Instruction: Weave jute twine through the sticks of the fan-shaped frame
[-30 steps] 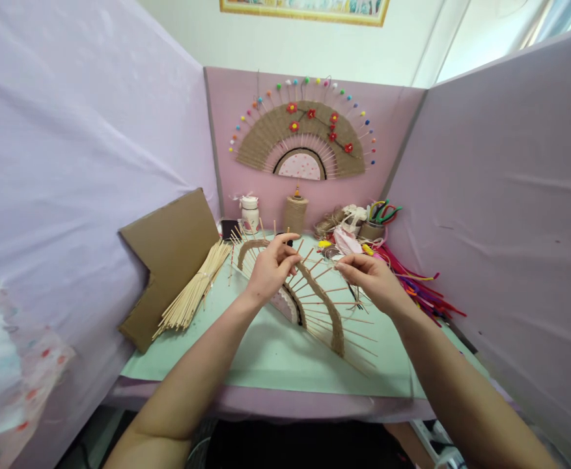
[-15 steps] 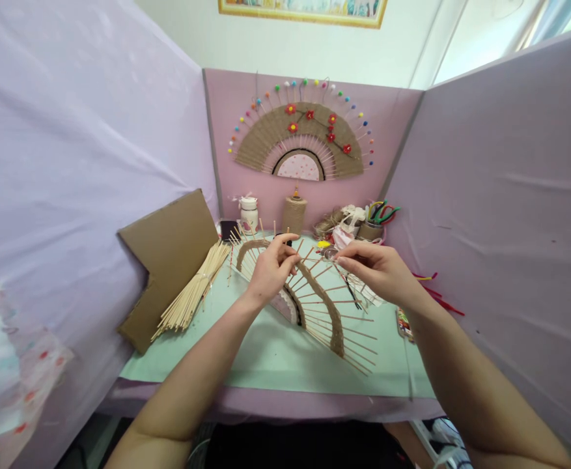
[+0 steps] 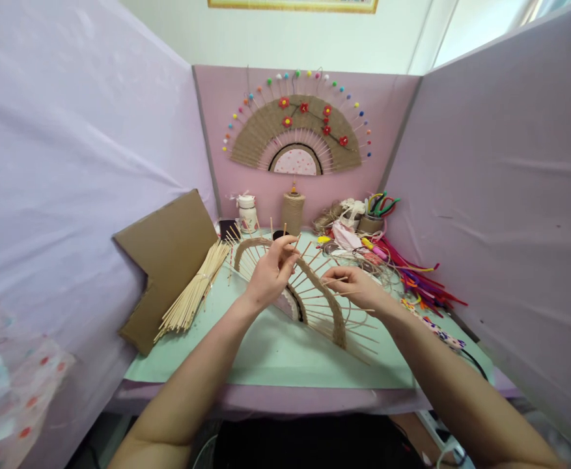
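Note:
A half-round fan of thin wooden sticks with a woven brown twine band (image 3: 336,312) stands tilted over the table in front of me. Its small inner half-circle is pale with a dark edging, partly behind my left arm. My left hand (image 3: 271,273) pinches the fan at the top of the band, thumb and fingers closed round a stick there. Over the right-hand sticks, my right hand (image 3: 356,285) is closed in a pinch on a thin strand of twine, which loops down below the hand. The exact grip of its fingertips is too small to make out.
Left lie a bundle of sticks (image 3: 192,290) and a cardboard sheet (image 3: 168,254). At the back stand a white bottle (image 3: 247,213), a twine spool (image 3: 293,212) and a tin of scissors (image 3: 370,225). Coloured pipe cleaners (image 3: 419,280) lie right. A finished fan (image 3: 260,137) hangs behind.
My right hand has moved down and left, closer to the band, among the right-hand sticks. My left hand keeps its hold on the fan. The view has shifted slightly.

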Demonstrator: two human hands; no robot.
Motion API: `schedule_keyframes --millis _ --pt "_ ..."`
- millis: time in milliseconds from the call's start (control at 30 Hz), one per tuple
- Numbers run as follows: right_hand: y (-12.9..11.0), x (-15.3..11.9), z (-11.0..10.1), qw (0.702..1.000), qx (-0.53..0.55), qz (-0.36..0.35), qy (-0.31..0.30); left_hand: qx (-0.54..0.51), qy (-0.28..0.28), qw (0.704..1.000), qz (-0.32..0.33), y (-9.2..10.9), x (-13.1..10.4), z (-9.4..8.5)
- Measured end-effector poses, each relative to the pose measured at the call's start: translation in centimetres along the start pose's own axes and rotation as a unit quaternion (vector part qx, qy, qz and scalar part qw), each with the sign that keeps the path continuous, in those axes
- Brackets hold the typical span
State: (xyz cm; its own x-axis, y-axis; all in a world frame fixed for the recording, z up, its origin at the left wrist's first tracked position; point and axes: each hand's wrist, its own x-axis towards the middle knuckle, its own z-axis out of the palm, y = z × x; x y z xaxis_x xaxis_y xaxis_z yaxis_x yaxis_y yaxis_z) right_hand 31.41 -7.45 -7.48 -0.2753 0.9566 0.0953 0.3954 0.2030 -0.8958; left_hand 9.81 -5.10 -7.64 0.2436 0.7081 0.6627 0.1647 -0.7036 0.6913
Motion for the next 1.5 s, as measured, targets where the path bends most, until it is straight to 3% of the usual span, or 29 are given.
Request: schedule_keyframes --millis 233,567,833,967,1200,1367,1500 --pt "0.8 0.3 -0.2 0.999 0.028 0.002 0.016 0.123 -0.015 0.988 0.09 0.1 0.0 0.3" --pt "1.0 -0.5 -2.0 0.999 0.02 0.016 0.038 0.143 0.042 0.989 -0.009 0.8 0.4 2.2" --pt "-0.3 -1.9 -5.2 0.992 0.006 -0.062 0.107 0.146 0.049 0.988 -0.026 1.5 0.8 2.4" --pt "-1.8 -3.1 -5.3 0.984 -0.014 -0.116 0.134 0.148 0.048 0.988 -0.023 1.2 1.0 2.5" --pt "-3.5 -4.7 -5.4 0.964 -0.148 -0.206 0.075 0.15 0.047 0.987 -0.024 1.1 1.1 2.5" --pt "-1.0 -3.0 -6.7 0.989 -0.067 -0.118 0.056 0.142 0.04 0.989 -0.015 1.0 0.9 2.5" --pt "2.0 -1.2 -5.4 0.999 0.028 -0.027 -0.01 0.142 0.044 0.989 -0.01 1.0 0.8 2.5"
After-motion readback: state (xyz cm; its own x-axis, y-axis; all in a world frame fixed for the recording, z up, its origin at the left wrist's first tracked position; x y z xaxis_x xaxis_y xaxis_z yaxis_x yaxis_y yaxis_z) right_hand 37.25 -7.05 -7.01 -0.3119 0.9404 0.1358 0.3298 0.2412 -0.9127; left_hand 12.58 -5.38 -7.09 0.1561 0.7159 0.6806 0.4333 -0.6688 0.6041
